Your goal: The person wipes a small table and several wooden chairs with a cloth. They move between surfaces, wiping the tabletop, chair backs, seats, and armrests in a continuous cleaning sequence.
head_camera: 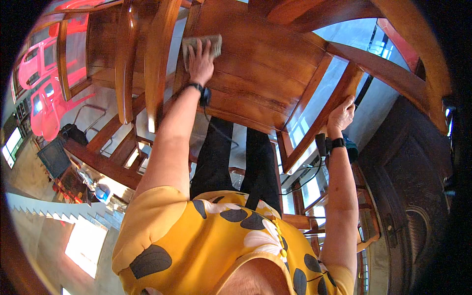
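My left hand [202,62] presses a folded, greyish-tan cloth pad [215,44] flat on a wide panel of polished brown wood [258,70], near its left edge. The panel is made of joined boards and looks like the seat of a wooden chair. On the right, my right hand [341,114] is closed around a wooden rail [324,107] beside the panel. Each wrist wears a black band with a small device and a cable.
Further polished wooden furniture [127,62] stands close on the left. Pink plastic chairs [48,107] are beyond it at the far left. A curved wooden arm [376,61] crosses the upper right, and a dark carved wooden piece [402,166] stands at the right.
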A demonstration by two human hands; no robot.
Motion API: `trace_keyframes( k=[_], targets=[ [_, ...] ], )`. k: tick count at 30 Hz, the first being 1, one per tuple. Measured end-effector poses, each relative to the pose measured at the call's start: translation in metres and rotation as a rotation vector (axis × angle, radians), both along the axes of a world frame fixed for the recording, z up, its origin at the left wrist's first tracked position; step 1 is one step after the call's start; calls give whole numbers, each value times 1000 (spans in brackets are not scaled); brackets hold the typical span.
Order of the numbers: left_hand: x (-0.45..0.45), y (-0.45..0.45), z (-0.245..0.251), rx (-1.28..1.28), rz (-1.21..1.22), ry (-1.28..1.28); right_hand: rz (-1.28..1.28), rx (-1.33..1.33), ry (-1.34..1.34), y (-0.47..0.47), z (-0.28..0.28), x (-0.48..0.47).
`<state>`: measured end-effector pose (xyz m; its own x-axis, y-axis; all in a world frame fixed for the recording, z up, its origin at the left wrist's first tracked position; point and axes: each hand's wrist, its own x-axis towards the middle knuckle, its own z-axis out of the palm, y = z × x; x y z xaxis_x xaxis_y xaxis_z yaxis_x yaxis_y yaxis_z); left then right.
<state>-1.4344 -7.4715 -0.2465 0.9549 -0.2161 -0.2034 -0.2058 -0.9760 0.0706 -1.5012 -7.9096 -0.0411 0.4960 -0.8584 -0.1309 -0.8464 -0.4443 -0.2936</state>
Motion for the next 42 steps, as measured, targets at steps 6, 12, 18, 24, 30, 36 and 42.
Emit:
trace_keyframes(
  k=[6, 12, 18, 24, 30, 36, 42],
  targets=[
    [-42, -137, 30, -692, 313, 196, -2, 21, -6, 1, 3, 7],
    [-147, -143, 32, -464, -532, 263, 16, 2, 39, 3, 5, 3],
    [24, -17, -2, -333, 182, -20, 30, -2, 20, -2, 3, 0],
    [-87, 68, -10, 74, 460, 331, 22, 13, 26, -2, 7, 2],
    [-224, -25, 7, -272, 553, 108, 6, 11, 10, 0, 1, 1],
    [-268, -110, 55, -377, -292, 500, -20, 13, 64, -3, -3, 0],
    [-52, -52, -11, -353, -141, 15, -2, 76, 12, -5, 1, 0]
  ],
)
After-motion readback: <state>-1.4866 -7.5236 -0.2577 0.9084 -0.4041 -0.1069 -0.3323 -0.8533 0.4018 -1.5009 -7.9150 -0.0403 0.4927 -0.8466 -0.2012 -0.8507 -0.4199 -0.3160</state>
